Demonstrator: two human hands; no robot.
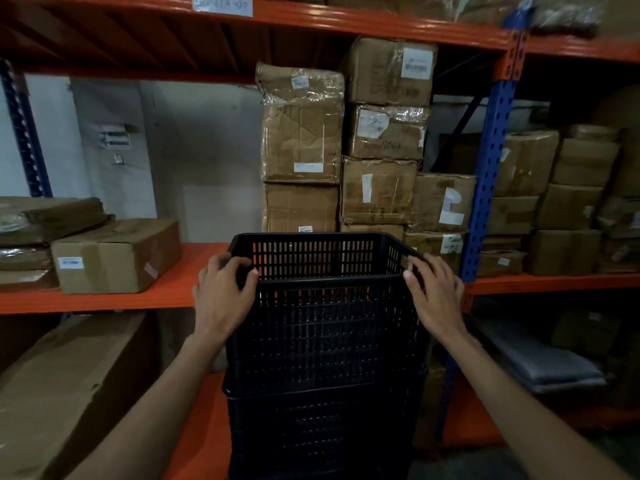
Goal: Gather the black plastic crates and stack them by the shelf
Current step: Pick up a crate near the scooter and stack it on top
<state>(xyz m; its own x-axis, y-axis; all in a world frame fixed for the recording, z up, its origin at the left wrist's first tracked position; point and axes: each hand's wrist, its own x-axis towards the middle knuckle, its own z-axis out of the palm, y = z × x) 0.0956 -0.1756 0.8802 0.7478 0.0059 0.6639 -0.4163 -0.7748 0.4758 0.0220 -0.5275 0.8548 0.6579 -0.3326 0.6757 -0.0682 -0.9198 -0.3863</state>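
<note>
A black slotted plastic crate point(322, 306) sits on top of a stack, with a second black crate point(322, 431) under it, right in front of the orange shelf point(173, 289). My left hand point(221, 289) grips the top crate's near left rim corner, fingers curled over the edge. On the near right corner my right hand point(433, 292) holds the rim the same way. The stack's base is out of view below the frame.
Taped cardboard boxes point(346, 150) pile up on the shelf behind the crates. A flat box point(114, 254) lies on the shelf at left. A blue upright post point(485, 188) stands just right of the stack. Large cardboard point(69, 393) leans at lower left.
</note>
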